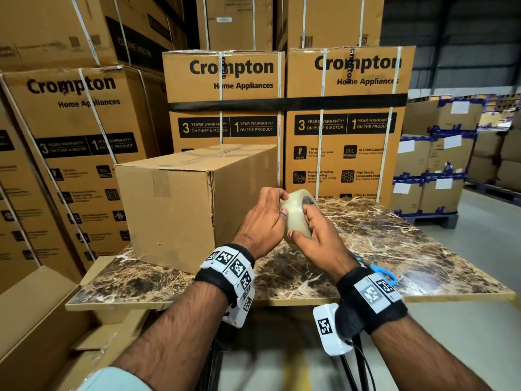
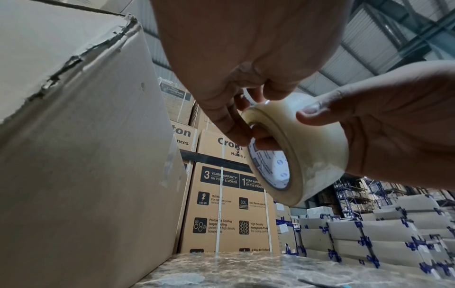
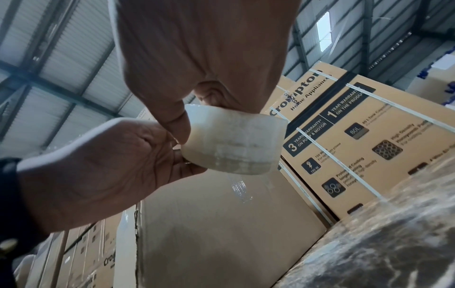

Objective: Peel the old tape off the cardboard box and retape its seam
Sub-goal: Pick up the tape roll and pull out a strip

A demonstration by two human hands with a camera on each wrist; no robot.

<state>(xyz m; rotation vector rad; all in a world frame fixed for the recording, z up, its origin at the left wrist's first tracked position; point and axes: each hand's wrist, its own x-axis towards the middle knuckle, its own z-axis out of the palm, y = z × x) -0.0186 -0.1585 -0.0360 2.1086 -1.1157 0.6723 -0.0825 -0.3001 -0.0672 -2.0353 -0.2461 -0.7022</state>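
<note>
my right grip (image 1: 311, 235) clasps the tape roll (image 1: 297, 214) steady while my left grip (image 1: 263, 218) picks at its rim, likely hunting the loose end; the cardboard box (image 1: 180, 204) waits just left on the tabletop (image 1: 394, 249).

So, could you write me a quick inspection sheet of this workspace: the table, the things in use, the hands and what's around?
Surface: marble-patterned tabletop, brown, veined.
Job's things: plain cardboard box on the tabletop, tape visible on its top; clear tape roll held above the tabletop.
Clutter: blue-handled scissors near the right wrist.
Grips: left hand and right hand both hold the roll.
Cables: black cables under the right wrist.
Surroundings: stacked Crompton cartons; palletised boxes with blue tape.
</note>
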